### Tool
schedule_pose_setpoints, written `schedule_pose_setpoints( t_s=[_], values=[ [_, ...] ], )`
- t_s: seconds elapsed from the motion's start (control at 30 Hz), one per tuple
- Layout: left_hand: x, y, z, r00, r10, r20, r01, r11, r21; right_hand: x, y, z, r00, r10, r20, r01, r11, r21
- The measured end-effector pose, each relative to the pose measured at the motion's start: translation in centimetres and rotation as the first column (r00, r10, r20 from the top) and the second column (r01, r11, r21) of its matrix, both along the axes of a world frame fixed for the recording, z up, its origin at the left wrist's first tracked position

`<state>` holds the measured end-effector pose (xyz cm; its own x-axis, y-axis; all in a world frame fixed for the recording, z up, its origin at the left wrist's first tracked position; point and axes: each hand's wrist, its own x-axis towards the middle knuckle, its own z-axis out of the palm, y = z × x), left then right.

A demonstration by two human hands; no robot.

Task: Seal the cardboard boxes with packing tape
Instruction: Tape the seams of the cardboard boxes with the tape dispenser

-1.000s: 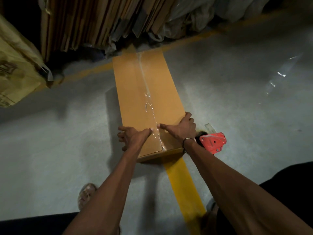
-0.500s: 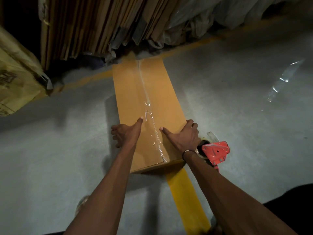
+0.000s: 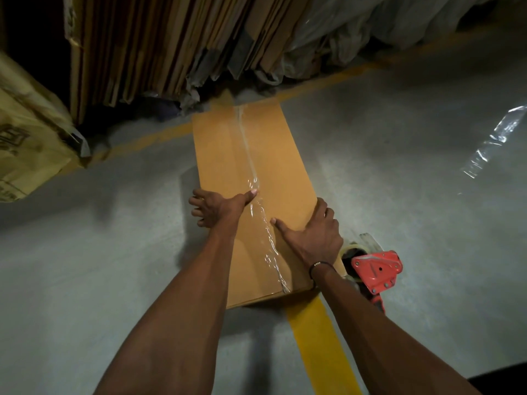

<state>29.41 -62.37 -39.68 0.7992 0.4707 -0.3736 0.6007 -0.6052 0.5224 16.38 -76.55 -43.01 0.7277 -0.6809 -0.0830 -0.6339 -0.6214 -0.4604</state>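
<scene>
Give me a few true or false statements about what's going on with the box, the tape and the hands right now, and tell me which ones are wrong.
1. Both hands rest on top of the cardboard box. True.
2. The right hand is holding the red tape dispenser. False: the dispenser sits on the floor beside the box, and the hand lies on the box.
3. A strip of clear tape runs along the box's centre seam. True.
4. The left hand lies to the right of the tape. False: it lies to the left, thumb reaching toward the tape.
5. The box stands on a table. False: it sits on the grey floor, over a yellow line.
</scene>
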Motion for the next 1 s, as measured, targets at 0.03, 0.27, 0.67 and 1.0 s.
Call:
schedule_pose_setpoints(
  t_s=[0.03,0.27,0.67,1.0],
  values=[
    [0.0,0.1,-0.1,1.0,0.007,0.011,-0.007,1.0,-0.008,0.0,0.0,0.0,1.0,-0.001,-0.003,0.001,1.0,-0.001],
    [-1.5,1.4,-2.4,0.987,-0.087,0.135,0.088,0.996,-0.004,0.0,-0.2,0.2,1.0,-0.003,-0.012,0.003,0.999,0.041],
    [-3.0,4.6,-3.0,0.972,-0.234,0.033,0.236,0.944,-0.232,0.4,-0.8,0.4,0.995,0.034,-0.09,-0.019,0.986,0.167],
    [-11.7,7.1,-2.0,0.978,-0.207,0.013,0.201,0.933,-0.299,-6.1,-0.5,1.4,0.993,0.075,-0.087,-0.033,0.912,0.409]
  ],
)
